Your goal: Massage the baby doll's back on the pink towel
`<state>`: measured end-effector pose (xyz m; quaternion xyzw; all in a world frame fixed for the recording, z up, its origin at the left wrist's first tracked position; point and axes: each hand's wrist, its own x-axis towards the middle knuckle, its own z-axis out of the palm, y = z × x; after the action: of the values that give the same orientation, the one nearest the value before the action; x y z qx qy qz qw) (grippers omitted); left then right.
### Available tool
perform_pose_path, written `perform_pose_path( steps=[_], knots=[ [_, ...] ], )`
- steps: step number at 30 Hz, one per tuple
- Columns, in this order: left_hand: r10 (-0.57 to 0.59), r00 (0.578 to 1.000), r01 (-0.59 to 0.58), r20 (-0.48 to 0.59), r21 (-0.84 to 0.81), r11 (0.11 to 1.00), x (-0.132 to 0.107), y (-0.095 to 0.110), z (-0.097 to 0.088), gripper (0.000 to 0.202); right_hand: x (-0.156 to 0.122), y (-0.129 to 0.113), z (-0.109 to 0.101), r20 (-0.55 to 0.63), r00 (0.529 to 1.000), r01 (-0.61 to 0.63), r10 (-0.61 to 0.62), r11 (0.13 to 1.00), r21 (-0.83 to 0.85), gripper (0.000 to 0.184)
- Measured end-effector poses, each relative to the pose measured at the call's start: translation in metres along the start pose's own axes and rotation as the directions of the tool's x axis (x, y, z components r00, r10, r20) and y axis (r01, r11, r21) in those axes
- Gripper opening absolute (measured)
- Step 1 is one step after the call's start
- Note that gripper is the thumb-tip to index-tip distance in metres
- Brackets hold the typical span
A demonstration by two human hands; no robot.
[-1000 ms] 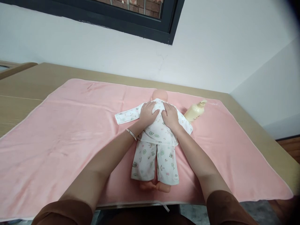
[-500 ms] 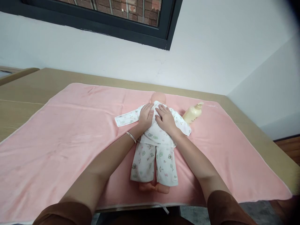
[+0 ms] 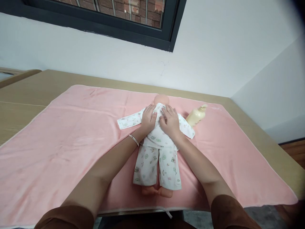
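Observation:
A baby doll (image 3: 157, 140) in a white printed top and matching trousers lies stretched out, its head away from me and its feet toward me. Flat on the left side of the doll's upper body rests my left hand (image 3: 149, 119), fingers extended. My right hand (image 3: 171, 121) lies on the right side of it, fingers stretched and a little bent. Both palms face down on the cloth of the top, and neither hand grips anything. The doll's sleeves spread out to either side. Under the doll is a pink blanket (image 3: 83, 143).
A cream pump bottle (image 3: 196, 116) lies tilted on the blanket beside the doll's right-hand sleeve. The wooden table (image 3: 59, 78) shows around the blanket's edges. Behind it stand a white wall (image 3: 133, 60) and a dark-framed window (image 3: 166, 35).
My right hand has shifted slightly to the right and outward on the doll's upper body. My left hand stays where it was, and the doll and bottle lie as before.

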<state>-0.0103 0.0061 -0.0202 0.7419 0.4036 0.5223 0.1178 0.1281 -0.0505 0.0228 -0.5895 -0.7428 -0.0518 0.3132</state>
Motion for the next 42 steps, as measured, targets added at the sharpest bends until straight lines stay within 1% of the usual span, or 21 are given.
perform_pose_path(
  steps=[3,4,5,8,9,10,13,15,18,21,30,34,42],
  knots=[
    [-0.007,1.000,0.007,0.006,0.001,1.000,0.000,0.001,-0.001,0.059,0.001,0.001,-0.001,0.109,0.994,0.002,-0.003,1.000,0.017,0.046],
    [-0.009,1.000,0.009,0.007,0.001,1.000,0.000,0.001,-0.001,0.059,0.002,0.001,-0.002,0.126,0.992,-0.001,-0.002,1.000,0.026,0.044],
    [-0.011,1.000,0.011,0.009,0.001,1.000,0.000,0.001,-0.001,0.058,0.002,0.001,-0.003,0.116,0.993,-0.003,-0.001,0.999,0.034,0.044],
    [-0.014,1.000,0.014,0.010,0.000,1.000,0.001,0.000,0.000,0.058,0.003,0.001,-0.007,-0.007,1.000,-0.010,0.010,0.999,0.042,0.047],
    [-0.013,1.000,0.013,0.009,0.000,1.000,0.001,0.000,0.000,0.058,0.002,0.001,-0.007,-0.020,1.000,-0.008,0.008,0.999,0.040,0.048],
    [-0.012,1.000,0.012,0.008,0.001,1.000,0.001,-0.001,0.000,0.057,0.002,0.000,-0.007,0.002,1.000,0.000,0.000,0.999,0.036,0.049],
    [-0.011,1.000,0.011,0.004,0.003,1.000,0.001,-0.001,0.001,0.053,0.000,-0.002,-0.001,0.147,0.989,0.028,-0.031,0.999,0.024,0.049],
    [-0.023,1.000,0.023,0.015,0.007,1.000,0.003,-0.001,0.001,0.047,0.000,-0.002,0.003,0.187,0.982,0.031,-0.034,0.999,0.015,0.048],
    [-0.049,0.998,0.049,0.040,0.002,0.999,0.004,0.000,0.001,0.040,-0.001,-0.002,0.005,0.175,0.984,0.019,-0.020,1.000,0.011,0.048],
    [-0.065,0.997,0.065,0.040,-0.003,0.998,0.005,0.001,0.001,0.037,-0.001,-0.002,0.004,0.177,0.984,0.012,-0.015,1.000,0.019,0.048],
    [-0.086,0.996,0.087,0.039,-0.025,0.996,0.006,0.001,0.000,0.034,0.000,-0.001,0.005,0.165,0.986,0.012,-0.016,1.000,0.024,0.048],
    [-0.079,0.996,0.080,0.036,-0.028,0.996,0.006,0.001,0.000,0.034,0.000,-0.001,0.005,0.158,0.987,0.015,-0.019,1.000,0.024,0.047],
    [-0.080,0.996,0.080,0.046,0.007,0.997,0.006,0.002,-0.001,0.034,-0.001,0.001,0.009,0.145,0.989,0.018,-0.021,1.000,0.020,0.047]
  ],
)
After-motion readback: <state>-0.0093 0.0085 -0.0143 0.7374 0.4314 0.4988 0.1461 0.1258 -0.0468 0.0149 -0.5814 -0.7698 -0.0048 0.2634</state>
